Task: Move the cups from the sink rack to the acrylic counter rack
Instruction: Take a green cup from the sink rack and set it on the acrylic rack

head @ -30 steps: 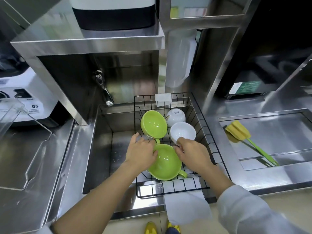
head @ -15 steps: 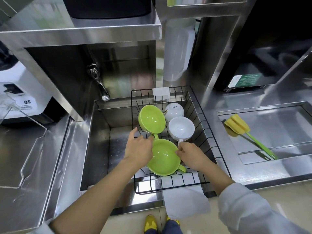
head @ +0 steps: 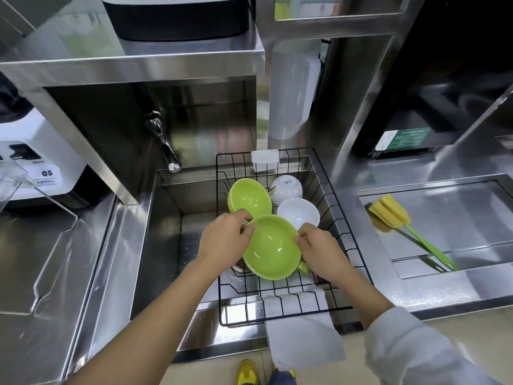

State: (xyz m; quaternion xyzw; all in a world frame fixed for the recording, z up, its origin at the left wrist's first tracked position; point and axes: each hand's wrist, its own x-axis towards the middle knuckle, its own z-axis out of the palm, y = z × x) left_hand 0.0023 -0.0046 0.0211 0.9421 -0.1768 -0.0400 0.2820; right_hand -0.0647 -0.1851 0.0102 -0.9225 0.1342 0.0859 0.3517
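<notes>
The near green cup (head: 273, 247) is gripped at its rim by the left hand (head: 222, 240) and right hand (head: 322, 250); pickup from the sink rack (head: 344, 245) is judged underway. A lift is needed next, clear of 3 cups beyond the fingertips.

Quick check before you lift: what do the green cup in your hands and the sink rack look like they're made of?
Green cup: likely glazed ceramic, though glossy plastic can't be ruled out; its smooth inside shows sharp light glints. Sink rack: thin metal wire with a matte black coating, judging by its even, dull black grid.

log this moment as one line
stage: pickup | left hand + right hand: gripping near green ceramic cup | location: black wire sink rack
</notes>
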